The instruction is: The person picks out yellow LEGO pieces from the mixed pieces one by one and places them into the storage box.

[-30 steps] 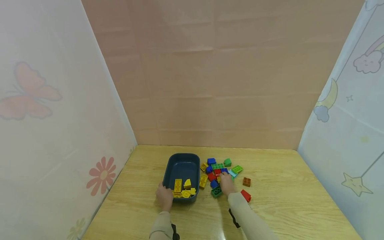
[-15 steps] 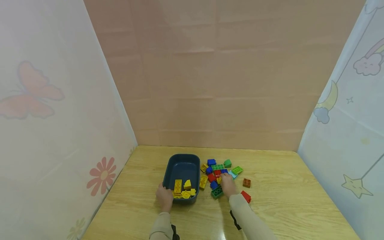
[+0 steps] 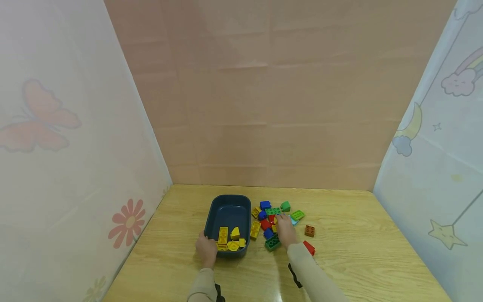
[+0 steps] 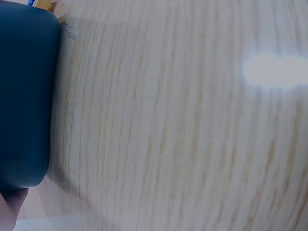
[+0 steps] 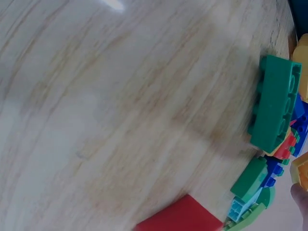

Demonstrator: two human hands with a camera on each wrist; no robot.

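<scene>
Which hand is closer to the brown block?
Right. The right hand is just left of the brown block; the left hand is much farther left, holding the tray.

The left hand [image 4: 8,211] touches the blue container [image 4: 24,101].

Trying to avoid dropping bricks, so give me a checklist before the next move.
1. Dark blue rectangular plastic bin flat on pale wood-grain table: ok.
2. Left hand holding the bin: ok.
3. Bare space at its far end: ok.
4. Right hand holding yellow hollow plastic brick: ok.
5. Firmness of that grip: cannot tell.
6. Gap between bin and right hand clear: not ok, yellow rectangular plastic brick lies there.
</scene>
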